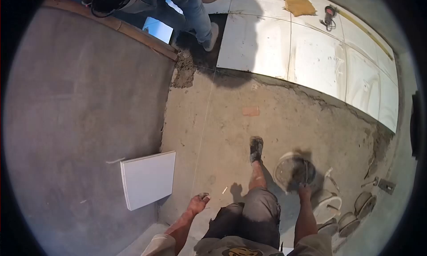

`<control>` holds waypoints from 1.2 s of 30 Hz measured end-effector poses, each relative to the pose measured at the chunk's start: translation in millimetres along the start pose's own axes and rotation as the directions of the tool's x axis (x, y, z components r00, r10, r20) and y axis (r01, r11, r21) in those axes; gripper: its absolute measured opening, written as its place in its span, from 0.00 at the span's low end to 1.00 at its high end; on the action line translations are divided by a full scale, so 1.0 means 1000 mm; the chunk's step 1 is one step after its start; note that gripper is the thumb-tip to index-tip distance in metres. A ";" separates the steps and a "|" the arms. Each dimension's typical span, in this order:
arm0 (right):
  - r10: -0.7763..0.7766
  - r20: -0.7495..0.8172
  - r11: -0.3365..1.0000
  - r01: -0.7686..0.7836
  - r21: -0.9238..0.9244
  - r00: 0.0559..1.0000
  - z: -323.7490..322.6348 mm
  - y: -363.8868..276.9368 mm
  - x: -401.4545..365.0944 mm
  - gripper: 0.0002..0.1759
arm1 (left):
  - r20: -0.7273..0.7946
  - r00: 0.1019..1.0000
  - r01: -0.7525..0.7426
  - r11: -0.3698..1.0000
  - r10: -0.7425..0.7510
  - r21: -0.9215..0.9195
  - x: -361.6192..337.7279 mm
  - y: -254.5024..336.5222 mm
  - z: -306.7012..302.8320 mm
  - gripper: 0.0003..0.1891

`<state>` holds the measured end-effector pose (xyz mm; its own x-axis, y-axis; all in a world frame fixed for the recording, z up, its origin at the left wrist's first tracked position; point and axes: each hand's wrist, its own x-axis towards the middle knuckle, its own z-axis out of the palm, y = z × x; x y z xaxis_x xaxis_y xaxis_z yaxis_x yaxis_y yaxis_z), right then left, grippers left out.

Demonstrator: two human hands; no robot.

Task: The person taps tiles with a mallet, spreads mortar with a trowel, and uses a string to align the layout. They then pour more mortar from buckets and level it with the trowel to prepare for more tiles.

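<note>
Gripping a bucket [290, 170], its shadowed contents unclear, the right hand [304, 190]; the left hand [198, 203] slack, half-curled.

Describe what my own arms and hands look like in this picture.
Your left hand and right hand show no gloves. Your forearms are uncovered below short, loose, light greyish-tan sleeves. I can't make out any watch or bracelet; finer marks are too small to tell.
</note>
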<state>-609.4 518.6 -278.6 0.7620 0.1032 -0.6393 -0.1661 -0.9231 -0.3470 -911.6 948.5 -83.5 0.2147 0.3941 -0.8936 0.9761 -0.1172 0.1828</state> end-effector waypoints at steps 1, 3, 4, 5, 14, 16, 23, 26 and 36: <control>-0.229 -0.088 0.966 0.215 -0.144 0.969 0.014 0.008 0.018 0.22 | -0.002 1.000 0.003 1.000 -0.003 -0.002 0.019 0.016 -0.008 0.22; 0.209 0.109 0.963 -0.186 -0.194 0.972 -0.017 -0.103 -0.011 0.22 | -0.023 0.998 -0.050 0.997 0.051 0.054 0.028 0.032 -0.021 0.23; 0.279 0.057 0.937 -0.259 -0.233 0.959 -0.028 -0.139 -0.006 0.23 | 0.033 0.990 -0.140 0.984 0.138 0.108 0.038 0.057 -0.040 0.23; 0.333 -0.007 0.910 -0.323 -0.258 0.943 -0.036 -0.168 0.010 0.24 | -0.008 1.000 0.027 0.999 -0.026 0.038 0.053 0.080 -0.055 0.24; -0.063 0.160 0.917 -0.006 0.398 0.985 0.020 -0.371 0.018 0.15 | -0.289 0.932 -0.145 0.957 0.217 0.251 0.169 0.194 -0.206 0.24; -0.104 0.314 0.890 -0.052 0.452 0.944 0.063 -0.415 -0.002 0.17 | -0.252 0.951 -0.082 0.933 0.178 0.349 0.197 0.222 -0.239 0.24; -0.128 0.751 0.964 -0.099 0.249 0.647 0.148 -0.499 0.004 0.19 | -0.381 0.909 0.040 0.872 0.172 0.488 0.372 0.244 -0.342 0.25; 0.108 0.596 0.662 -0.505 0.554 0.796 0.176 -0.534 0.027 0.18 | -0.394 0.886 0.044 0.802 0.245 0.596 0.485 0.245 -0.392 0.27; 0.357 0.840 0.670 -0.739 0.074 0.407 0.343 -0.574 -0.101 0.17 | -0.044 0.924 -0.169 0.510 0.379 0.843 0.678 0.268 -0.442 0.19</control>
<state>-806.1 1165.4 -250.1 -0.2749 0.0237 -0.9612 -0.7204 -0.6672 0.1896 -489.6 1587.4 -459.6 0.5702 0.3601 -0.7384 0.4341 -0.8952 -0.1014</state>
